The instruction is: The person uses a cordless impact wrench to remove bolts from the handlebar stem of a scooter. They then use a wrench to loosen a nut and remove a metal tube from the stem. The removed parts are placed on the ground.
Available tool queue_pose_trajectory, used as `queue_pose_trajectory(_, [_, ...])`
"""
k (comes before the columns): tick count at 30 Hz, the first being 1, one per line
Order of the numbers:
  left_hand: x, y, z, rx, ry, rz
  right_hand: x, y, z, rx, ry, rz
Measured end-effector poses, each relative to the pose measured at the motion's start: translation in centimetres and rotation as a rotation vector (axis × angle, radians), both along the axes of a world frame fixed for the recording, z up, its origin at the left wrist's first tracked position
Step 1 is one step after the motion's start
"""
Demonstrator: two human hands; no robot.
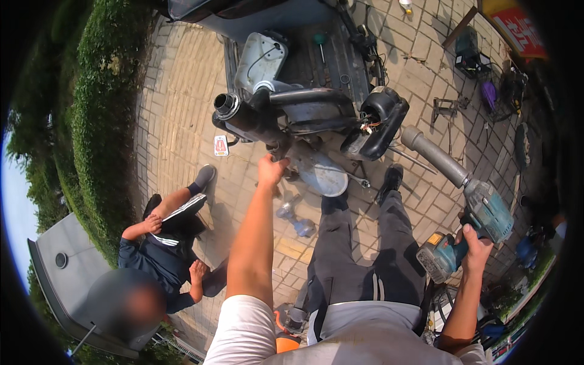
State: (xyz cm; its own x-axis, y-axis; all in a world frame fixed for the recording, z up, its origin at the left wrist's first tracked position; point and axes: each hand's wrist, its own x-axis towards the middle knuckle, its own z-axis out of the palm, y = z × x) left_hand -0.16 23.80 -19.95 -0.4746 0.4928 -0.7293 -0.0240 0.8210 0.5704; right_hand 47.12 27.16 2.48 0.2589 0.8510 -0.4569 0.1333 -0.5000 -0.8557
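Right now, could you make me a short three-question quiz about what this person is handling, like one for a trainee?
1. Which hand grips the power tool?
2. True or false: the grey tube lies on the paving, apart from the power tool.
3. The left hand is nearest to:
A. the green-handled screwdriver
B. the dark frame
C. the purple item

Key: 1. The right hand; 2. False; 3. B.
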Motion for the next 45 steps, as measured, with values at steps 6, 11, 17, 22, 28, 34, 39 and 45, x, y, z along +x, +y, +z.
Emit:
queue_pose_trajectory(6, [-0.4,-0.6,-0.3,0.05,0.009,-0.079,0.4,-1.3,-0.1,-0.047,-0.012,-0.022])
queue_pose_trajectory(11, [-1.0,-0.5,-0.4,0.018,0.035,-0.161,-0.4,-0.6,0.7,-0.117,-0.05,0.009])
queue_pose_trajectory(17, [-1.7,0.3,0.5,0.119,0.026,-0.22,-2.5,0.2,1.6,-0.145,-0.068,0.077])
queue_pose_trajectory(22, [-0.5,0.0,1.4,0.003,0.137,-0.185,-3.8,0.6,3.1,-0.099,-0.031,0.144])
queue_pose_trajectory(28, [-1.1,-0.8,-0.3,0.018,0.221,-0.215,-6.9,2.9,6.8,-0.027,-0.093,0.243])
queue_pose_trajectory(34, [-0.2,-0.1,1.3,-0.036,0.217,-0.197,-12.2,6.9,11.6,0.107,-0.107,0.431])
queue_pose_trajectory(39, [-0.2,0.1,1.8,-0.037,0.207,-0.18,-17.9,12.1,15.8,0.222,-0.187,0.629])
queue_pose_trajectory(45, [-0.4,-0.1,1.7,-0.024,0.188,-0.164,-25.2,17.5,19.0,0.237,-0.304,0.875])
